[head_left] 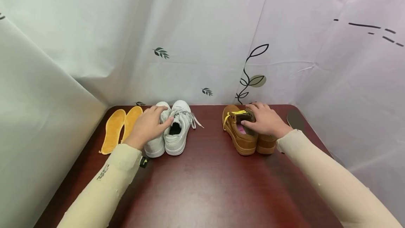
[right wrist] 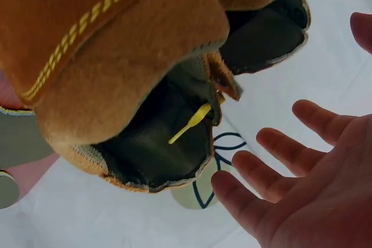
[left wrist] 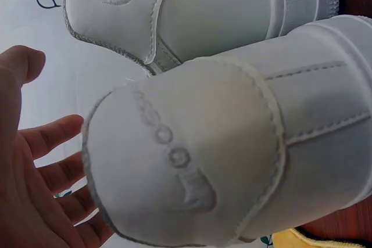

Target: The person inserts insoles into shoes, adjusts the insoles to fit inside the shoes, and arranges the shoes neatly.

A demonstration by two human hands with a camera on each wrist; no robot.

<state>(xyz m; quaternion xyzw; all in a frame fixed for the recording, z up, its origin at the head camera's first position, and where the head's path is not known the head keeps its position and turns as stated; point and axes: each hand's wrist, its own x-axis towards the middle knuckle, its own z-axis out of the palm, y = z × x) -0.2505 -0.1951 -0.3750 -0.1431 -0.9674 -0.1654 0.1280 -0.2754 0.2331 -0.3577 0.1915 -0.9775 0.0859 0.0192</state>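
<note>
A pair of white lace-up sneakers (head_left: pixel 175 145) stands side by side on the table, heels toward me. My left hand (head_left: pixel 151 124) hovers over the left sneaker, fingers spread and holding nothing. In the left wrist view its fingers (left wrist: pixel 61 169) lie beside the opening of a sneaker (left wrist: pixel 180 149); contact cannot be told. To the right stands a pair of brown shoes (head_left: pixel 245 147) with yellow laces. Over the right one is my right hand (head_left: pixel 265 119), partly hiding it. The right wrist view shows its fingers (right wrist: pixel 279 175) loosely extended, apart from the brown shoes (right wrist: pixel 133 79).
Two yellow insoles (head_left: pixel 113 131) lie at the table's left edge, one partly behind my left hand. A dark insole (head_left: pixel 295 119) is at the right edge. The dark red table (head_left: pixel 196 182) meets a white patterned cloth (head_left: pixel 202 45) at the back and sides.
</note>
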